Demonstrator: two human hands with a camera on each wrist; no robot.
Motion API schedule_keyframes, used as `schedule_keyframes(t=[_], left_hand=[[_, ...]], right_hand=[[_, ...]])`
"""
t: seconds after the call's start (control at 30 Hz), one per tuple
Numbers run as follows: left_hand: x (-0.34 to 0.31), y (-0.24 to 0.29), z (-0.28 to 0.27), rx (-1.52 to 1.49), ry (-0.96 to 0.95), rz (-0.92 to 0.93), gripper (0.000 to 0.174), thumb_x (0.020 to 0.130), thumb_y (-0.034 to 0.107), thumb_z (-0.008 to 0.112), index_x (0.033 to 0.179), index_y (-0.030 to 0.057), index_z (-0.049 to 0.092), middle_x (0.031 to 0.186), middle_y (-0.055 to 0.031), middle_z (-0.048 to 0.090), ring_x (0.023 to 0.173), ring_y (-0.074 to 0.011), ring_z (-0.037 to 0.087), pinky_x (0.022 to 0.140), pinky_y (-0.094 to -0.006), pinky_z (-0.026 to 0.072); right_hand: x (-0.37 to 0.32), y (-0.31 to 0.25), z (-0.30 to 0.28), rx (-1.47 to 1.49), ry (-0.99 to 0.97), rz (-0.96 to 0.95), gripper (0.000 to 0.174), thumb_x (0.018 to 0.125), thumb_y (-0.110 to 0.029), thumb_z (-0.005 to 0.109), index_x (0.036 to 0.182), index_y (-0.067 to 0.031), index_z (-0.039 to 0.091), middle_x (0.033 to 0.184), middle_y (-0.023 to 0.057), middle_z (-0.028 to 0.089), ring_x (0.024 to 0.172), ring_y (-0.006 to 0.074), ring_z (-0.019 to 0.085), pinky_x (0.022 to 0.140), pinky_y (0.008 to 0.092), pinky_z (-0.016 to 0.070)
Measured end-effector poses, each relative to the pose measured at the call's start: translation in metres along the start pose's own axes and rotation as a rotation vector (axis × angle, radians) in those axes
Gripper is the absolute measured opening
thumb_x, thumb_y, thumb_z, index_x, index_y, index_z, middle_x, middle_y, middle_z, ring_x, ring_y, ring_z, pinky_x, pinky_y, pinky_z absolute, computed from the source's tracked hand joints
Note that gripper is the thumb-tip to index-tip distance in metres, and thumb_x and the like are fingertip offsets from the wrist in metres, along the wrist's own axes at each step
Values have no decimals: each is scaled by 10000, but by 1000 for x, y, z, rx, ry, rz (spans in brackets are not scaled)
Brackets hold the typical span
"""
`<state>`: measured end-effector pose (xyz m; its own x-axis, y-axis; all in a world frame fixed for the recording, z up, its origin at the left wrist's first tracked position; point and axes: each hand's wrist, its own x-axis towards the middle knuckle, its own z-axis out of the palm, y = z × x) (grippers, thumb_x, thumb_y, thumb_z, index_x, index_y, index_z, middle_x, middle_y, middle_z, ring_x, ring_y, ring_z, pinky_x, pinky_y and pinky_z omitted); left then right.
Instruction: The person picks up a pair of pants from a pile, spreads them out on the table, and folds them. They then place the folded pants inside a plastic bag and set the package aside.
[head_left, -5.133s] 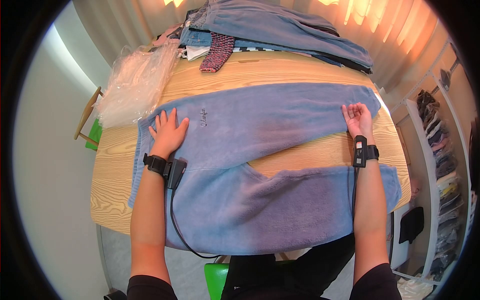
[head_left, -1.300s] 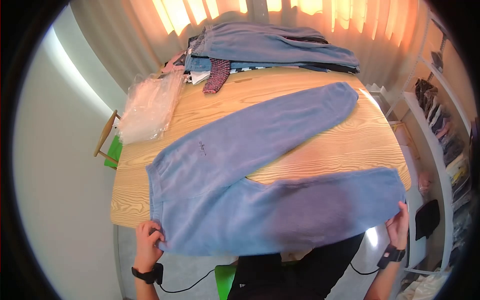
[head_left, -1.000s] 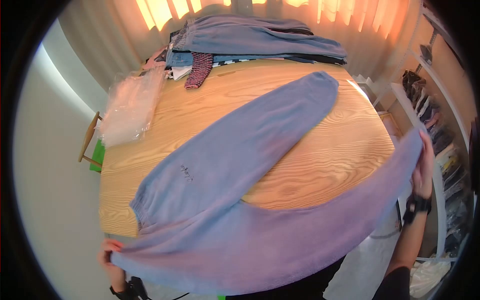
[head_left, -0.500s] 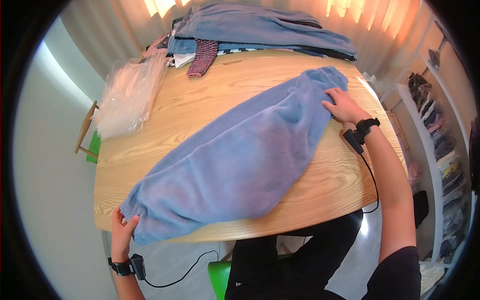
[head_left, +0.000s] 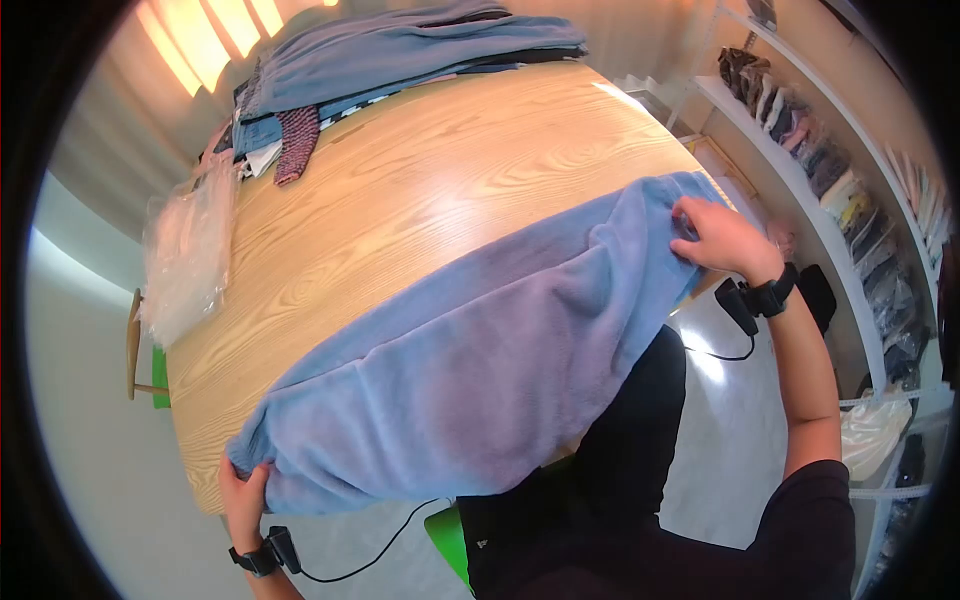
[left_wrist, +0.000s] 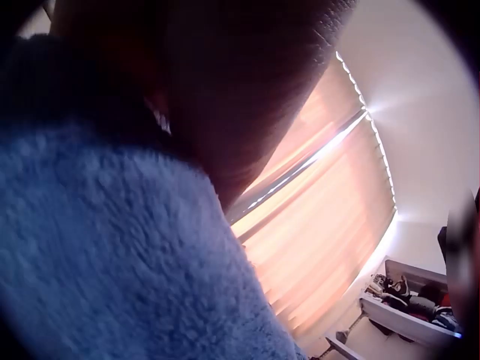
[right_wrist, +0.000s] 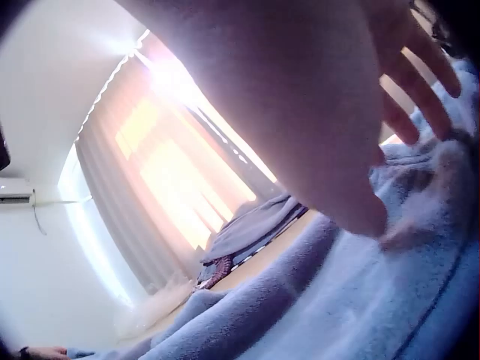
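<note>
Blue fleece pants (head_left: 470,390) lie folded lengthwise, one leg over the other, along the near side of the wooden table (head_left: 400,200). Their lower edge hangs past the table's front edge. At the waistband end, on the left, my left hand (head_left: 243,498) pinches the gathered band, thumb on top and fingers hidden beneath. Blue fleece (left_wrist: 120,255) fills much of the left wrist view. My right hand (head_left: 728,242) rests at the cuff end on the right. In the right wrist view its spread fingertips (right_wrist: 442,124) and thumb touch the cloth, well apart.
Stacked clothes (head_left: 400,60) with a knitted sleeve (head_left: 296,145) lie at the table's back. Clear plastic bags (head_left: 190,250) sit at the left edge. Shelves of bagged garments (head_left: 850,220) stand on the right; a green chair (head_left: 450,540) is below.
The near leg was lifted and laid over the far one. Since half a second ago, both hands and the folded pants have come nearer the table's front edge, and the head view has turned right.
</note>
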<state>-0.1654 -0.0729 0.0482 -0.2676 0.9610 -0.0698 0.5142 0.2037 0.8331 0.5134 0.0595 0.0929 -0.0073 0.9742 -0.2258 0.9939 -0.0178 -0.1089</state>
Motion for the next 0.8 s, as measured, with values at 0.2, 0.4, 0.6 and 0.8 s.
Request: schedule_keyframes(t=[0.2,0.4,0.6,0.8], left_hand=[[22,2,9,98,35,22,366,876,154,671,1158,-54,563,1126,-106,617,1030,-181,569,909,-308,442],[33,-1,4,-41,116,37,367,945,216,605,1200,-45,558,1181,-114,611,1075,-176,558,947,-310,423],[41,12,-17,-224,102,36,433,975,250,554,1309,-16,484,1279,-110,562,1151,-188,531,991,-331,414],[70,20,-6,-399,39,-53,447,971,263,556,1310,-18,483,1280,-113,560,1149,-202,544,966,-336,450]], right_hand=[[33,55,53,212,446,55,689,811,-416,669,1309,6,451,1276,264,494,1144,367,528,969,409,434],[47,62,69,604,449,41,521,840,-321,689,1200,9,505,1097,199,605,993,271,604,871,352,476],[54,106,65,781,797,-23,428,847,-279,681,1128,9,534,994,162,641,894,220,631,793,337,497],[55,129,74,570,653,219,361,842,-275,674,1057,2,589,876,137,667,803,221,650,742,337,509]])
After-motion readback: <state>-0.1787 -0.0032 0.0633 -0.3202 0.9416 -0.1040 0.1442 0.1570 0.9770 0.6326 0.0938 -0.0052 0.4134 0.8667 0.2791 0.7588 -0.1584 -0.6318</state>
